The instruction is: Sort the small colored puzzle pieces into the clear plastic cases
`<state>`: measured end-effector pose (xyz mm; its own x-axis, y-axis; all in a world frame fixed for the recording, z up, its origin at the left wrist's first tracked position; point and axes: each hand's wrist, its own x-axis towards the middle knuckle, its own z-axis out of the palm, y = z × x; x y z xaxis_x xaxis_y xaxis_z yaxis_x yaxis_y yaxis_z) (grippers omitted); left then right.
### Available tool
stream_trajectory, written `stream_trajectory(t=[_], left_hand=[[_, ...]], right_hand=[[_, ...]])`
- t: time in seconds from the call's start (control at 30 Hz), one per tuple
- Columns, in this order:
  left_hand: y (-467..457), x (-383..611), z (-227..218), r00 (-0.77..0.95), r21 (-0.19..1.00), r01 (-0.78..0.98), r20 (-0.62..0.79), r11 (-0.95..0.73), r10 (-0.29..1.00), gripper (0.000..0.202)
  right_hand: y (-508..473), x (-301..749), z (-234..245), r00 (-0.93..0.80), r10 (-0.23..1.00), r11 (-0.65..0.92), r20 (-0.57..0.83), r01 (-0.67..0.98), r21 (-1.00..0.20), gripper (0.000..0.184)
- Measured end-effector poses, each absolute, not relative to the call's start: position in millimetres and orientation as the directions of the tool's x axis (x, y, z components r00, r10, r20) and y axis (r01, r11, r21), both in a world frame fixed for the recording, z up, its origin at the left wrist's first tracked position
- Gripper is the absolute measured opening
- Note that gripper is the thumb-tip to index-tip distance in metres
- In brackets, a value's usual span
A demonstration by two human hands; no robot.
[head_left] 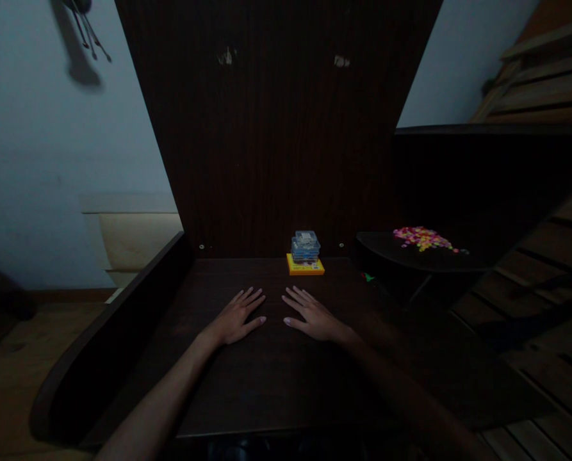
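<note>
Both palms face down on the dark wooden desk. My left hand lies flat with its fingers spread, and nothing is in it. Opposite it, my right hand rests the same way, thumb pointing toward the left one, also holding nothing. Beyond the fingertips, against the back panel, stand several small clear plastic boxes stacked on a flat yellow box. What the clear boxes contain is too small to make out. Neither hand touches the stack.
A small raised shelf at the right bears a pile of colourful small pieces. Under its edge lies a small green and red item. A raised side board bounds the desk on the left; a tall dark panel rises behind.
</note>
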<state>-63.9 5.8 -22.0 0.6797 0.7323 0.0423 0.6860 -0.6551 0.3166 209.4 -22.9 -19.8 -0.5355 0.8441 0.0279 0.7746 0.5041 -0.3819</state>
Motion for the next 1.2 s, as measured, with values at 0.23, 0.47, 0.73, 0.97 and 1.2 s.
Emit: stream_trajectory(t=[0.23, 0.47, 0.73, 0.97, 1.2], left_hand=[[7.6, -64.9, -25.7, 0.689, 0.321, 0.669, 0.069, -0.670, 0.721, 0.066], [6.5, -63.9, -23.8, 0.684, 0.328, 0.673, 0.063, -0.663, 0.727, 0.067], [5.0, -62.9, -20.6, 0.673, 0.359, 0.676, 0.056, -0.644, 0.737, 0.067], [6.4, -64.0, -23.5, 0.683, 0.353, 0.663, 0.075, -0.660, 0.726, 0.066], [6.0, -64.1, -22.4, 0.677, 0.341, 0.678, 0.054, -0.651, 0.734, 0.067]], right_hand=[[-22.7, 209.4, -21.7, -0.532, 0.845, 0.507, 0.046, 0.771, -0.386, 0.074], [-21.9, 209.7, -23.7, -0.533, 0.844, 0.513, 0.060, 0.769, -0.381, 0.073], [-21.9, 209.8, -24.9, -0.527, 0.846, 0.512, 0.078, 0.764, -0.391, 0.071], [-21.3, 209.4, -23.9, -0.533, 0.844, 0.513, 0.064, 0.765, -0.389, 0.073], [-21.0, 210.4, -27.0, -0.531, 0.844, 0.514, 0.074, 0.762, -0.393, 0.071]])
